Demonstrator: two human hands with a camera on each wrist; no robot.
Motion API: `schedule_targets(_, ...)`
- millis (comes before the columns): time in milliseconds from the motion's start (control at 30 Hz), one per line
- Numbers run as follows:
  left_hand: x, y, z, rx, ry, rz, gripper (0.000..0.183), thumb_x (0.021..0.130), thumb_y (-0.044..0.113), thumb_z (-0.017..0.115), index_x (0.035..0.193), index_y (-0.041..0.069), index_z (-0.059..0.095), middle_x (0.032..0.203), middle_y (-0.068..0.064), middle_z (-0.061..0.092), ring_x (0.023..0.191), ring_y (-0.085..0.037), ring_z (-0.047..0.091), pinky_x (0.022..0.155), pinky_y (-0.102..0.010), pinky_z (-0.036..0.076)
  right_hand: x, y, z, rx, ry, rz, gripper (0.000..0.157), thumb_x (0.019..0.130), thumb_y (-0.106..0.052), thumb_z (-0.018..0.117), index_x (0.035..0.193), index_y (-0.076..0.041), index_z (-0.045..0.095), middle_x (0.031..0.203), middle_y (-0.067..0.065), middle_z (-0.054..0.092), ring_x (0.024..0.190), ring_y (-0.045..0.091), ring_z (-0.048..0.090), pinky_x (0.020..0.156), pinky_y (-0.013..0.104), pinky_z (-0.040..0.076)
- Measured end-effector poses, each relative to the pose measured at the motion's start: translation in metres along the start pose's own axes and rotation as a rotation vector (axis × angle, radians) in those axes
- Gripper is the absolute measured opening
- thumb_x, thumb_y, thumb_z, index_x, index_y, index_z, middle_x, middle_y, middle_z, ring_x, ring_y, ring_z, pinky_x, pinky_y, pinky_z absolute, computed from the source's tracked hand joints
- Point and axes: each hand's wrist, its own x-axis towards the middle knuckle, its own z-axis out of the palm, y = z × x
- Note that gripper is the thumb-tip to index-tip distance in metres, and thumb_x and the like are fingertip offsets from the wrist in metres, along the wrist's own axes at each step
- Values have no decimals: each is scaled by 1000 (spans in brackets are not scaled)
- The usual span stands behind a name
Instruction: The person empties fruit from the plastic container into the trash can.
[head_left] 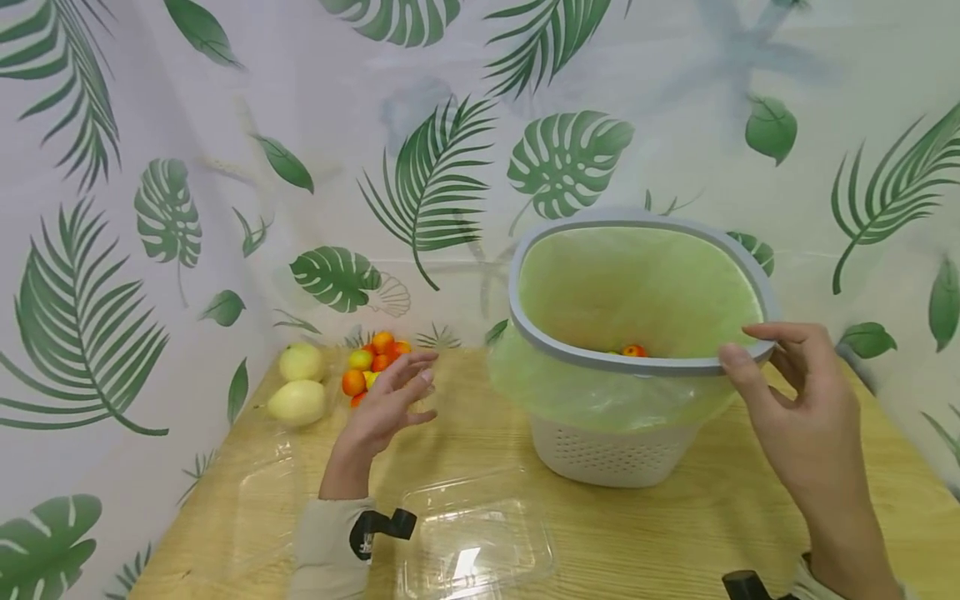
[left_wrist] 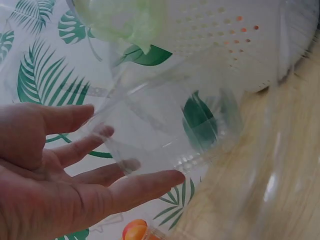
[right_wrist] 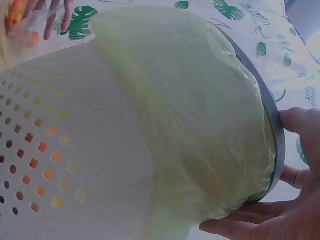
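Observation:
A white perforated trash bin [head_left: 611, 454] stands on the table, lined with a pale green plastic bag [head_left: 600, 400] folded over its outside under a grey rim. My right hand [head_left: 813, 408] pinches this rim [right_wrist: 274, 130] at the right, thumb and fingers on either side. Red and orange fruit [head_left: 634, 351] shows inside the bin. My left hand [head_left: 386, 400] hovers in front of a group of small orange, red and yellow fruits [head_left: 381, 362], fingers spread. In the left wrist view a clear plastic container [left_wrist: 165, 125] overlaps the fingertips; no grip on it shows.
Two larger pale yellow fruits [head_left: 300, 403] lie at the table's left back edge. A clear plastic tray [head_left: 480, 542] lies in front of the bin, and another clear piece [head_left: 262, 508] is at the left. A leaf-printed curtain [head_left: 450, 50] hangs behind the table.

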Motion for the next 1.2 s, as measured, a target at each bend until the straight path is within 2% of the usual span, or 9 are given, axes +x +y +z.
schedule_targets(167,5,-8,-1,47,-47,-26,40,99,17,51,137,9,44,147,-12,31,134,-37,29,92,-58,43,1,3,-6,-3,-33,2,39,94,-19,58,130,-10,47,140,8,36,127,19,41,79,5,42)
schedule_targets(433,4,-11,-7,164,-38,-87,43,98,21,53,137,6,47,145,-13,38,134,-34,33,96,-57,40,4,7,-9,-1,-8,-70,36,94,-11,58,128,-4,47,133,14,46,124,20,45,78,7,44)
schedule_targets(567,-2,-4,-14,256,-16,-59,42,98,25,54,136,8,47,142,-12,42,129,-34,39,97,-55,41,5,9,-11,-7,-32,-69,37,94,-12,57,129,-4,46,137,12,42,129,25,40,79,7,43)
schedule_targets(700,-10,9,-23,365,89,51,37,97,20,55,131,5,52,133,-18,49,119,-37,49,92,-50,47,4,11,-13,-12,-56,-62,38,95,-12,56,130,-4,45,141,12,39,132,29,36,80,7,42)
schedule_targets(800,-18,17,-32,461,218,126,34,96,18,56,127,3,54,128,-20,53,115,-37,52,91,-47,48,4,12,-13,-16,-57,-54,38,95,-13,56,131,-5,45,140,11,39,131,29,37,79,7,42)
schedule_targets(867,-23,20,-40,515,307,139,33,96,18,55,126,3,55,129,-19,53,115,-38,52,94,-47,46,5,13,-13,-21,-59,-56,38,95,-13,55,131,-6,44,140,11,39,131,29,38,79,7,42)
schedule_targets(933,-27,19,-49,551,383,112,33,97,18,55,126,4,55,129,-18,54,116,-38,51,95,-47,45,6,13,-13,-24,-62,-66,38,95,-13,55,131,-6,44,140,12,39,131,30,38,78,6,42)
schedule_targets(1033,-33,17,-59,602,453,50,33,97,20,53,127,7,55,129,-19,53,118,-41,51,95,-50,44,7,13,-12,-25,-70,-82,38,95,-12,55,131,-5,44,141,13,38,132,33,36,78,6,41)
schedule_targets(1200,-35,13,-68,735,484,-49,37,97,22,49,130,7,51,130,-24,51,117,-42,51,91,-52,46,7,15,-14,-25,-77,-71,37,96,-13,55,130,-5,44,143,12,37,132,35,35,75,4,41)
